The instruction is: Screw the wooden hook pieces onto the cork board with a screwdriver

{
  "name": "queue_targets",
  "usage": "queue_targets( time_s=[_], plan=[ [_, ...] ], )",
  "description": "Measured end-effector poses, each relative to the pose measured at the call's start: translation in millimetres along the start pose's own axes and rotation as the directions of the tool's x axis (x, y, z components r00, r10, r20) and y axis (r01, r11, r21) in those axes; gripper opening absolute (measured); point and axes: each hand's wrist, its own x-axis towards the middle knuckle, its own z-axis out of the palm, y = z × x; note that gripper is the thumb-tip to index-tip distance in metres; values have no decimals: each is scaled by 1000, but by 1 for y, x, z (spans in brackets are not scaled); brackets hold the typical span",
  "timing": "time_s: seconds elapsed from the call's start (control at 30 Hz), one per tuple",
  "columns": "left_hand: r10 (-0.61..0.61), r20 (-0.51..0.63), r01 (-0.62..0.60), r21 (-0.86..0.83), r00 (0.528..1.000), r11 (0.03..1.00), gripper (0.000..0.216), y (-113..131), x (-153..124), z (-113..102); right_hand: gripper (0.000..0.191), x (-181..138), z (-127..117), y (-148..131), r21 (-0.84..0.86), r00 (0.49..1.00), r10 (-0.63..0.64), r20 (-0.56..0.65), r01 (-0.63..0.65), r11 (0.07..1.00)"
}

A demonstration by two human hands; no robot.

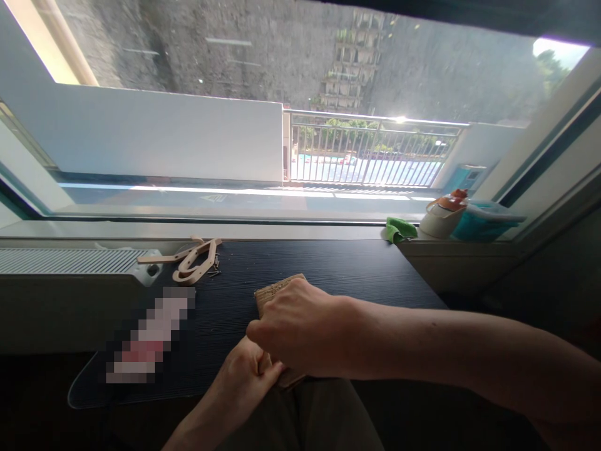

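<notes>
A brown, wood-like piece [280, 289] with a rough, ridged far edge is at the near side of the dark table, mostly covered by my hands. My left hand [251, 363] is closed around its near end, with the thumb bent toward the front. Over the top of the piece lies my right hand [298, 322], its fingers curled into a fist and crossing just above my left hand. Whatever the right fingers grip, if anything, is hidden beneath them.
Pale curved wooden parts [197, 260] lie at the table's [328, 263] back left, with several small screws or nails [215, 266] beside them. A pixelated patch [150, 338] covers something at left. A green cloth [399, 230], bottle [441, 216] and teal container [486, 220] stand by the window.
</notes>
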Motion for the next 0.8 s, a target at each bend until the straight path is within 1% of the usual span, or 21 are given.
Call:
queue_targets(
  time_s=[0.1, 0.17, 0.3, 0.4, 0.5, 0.53, 0.63, 0.7, 0.77, 0.8],
  plan=[
    [-14, 16, 14, 1, 1000, 1000, 12, -1, 0, 1, 9, 0, 0, 0, 4, 1000, -6, 24, 6, 1000],
    [-9, 13, 9, 39, 1000, 999, 11, -1, 1, 1, 12, 1, 2, 1, 4, 1000, -10, 22, 10, 1000],
    [43, -20, -41, 108, 999, 993, 6, -3, 2, 4, 14, 1, 8, 2, 10, 1000, -5, 8, 5, 1000],
    [84, -32, -80, 106, 996, 991, 4, -4, 1, 5, 14, 1, 11, 3, 11, 1000, -11, -15, 11, 1000],
    [97, -43, -93, 84, 994, 992, 3, -2, -1, 4, 15, 1, 11, 4, 12, 1000, -20, 20, 20, 1000],
    [98, -54, -93, 79, 994, 993, 2, -1, -1, 3, 15, 0, 10, 5, 15, 999, -17, 32, 17, 1000],
    [82, -111, -74, 75, 990, 994, 16, 1, -2, 4, 14, -1, 4, 6, 19, 1000, -16, 17, 15, 1000],
    [63, -129, -52, 86, 990, 995, 22, 0, -1, 5, 11, -3, -3, 5, 15, 1000, -21, 19, 21, 1000],
    [39, -109, -28, 103, 993, 994, 19, -3, -1, 6, 6, -4, -10, 3, 2, 998, -16, 59, 16, 1000],
    [30, -99, -19, 108, 995, 994, 15, -5, -1, 7, 7, -5, -13, 1, -7, 997, -13, 79, 14, 1000]
  ],
)
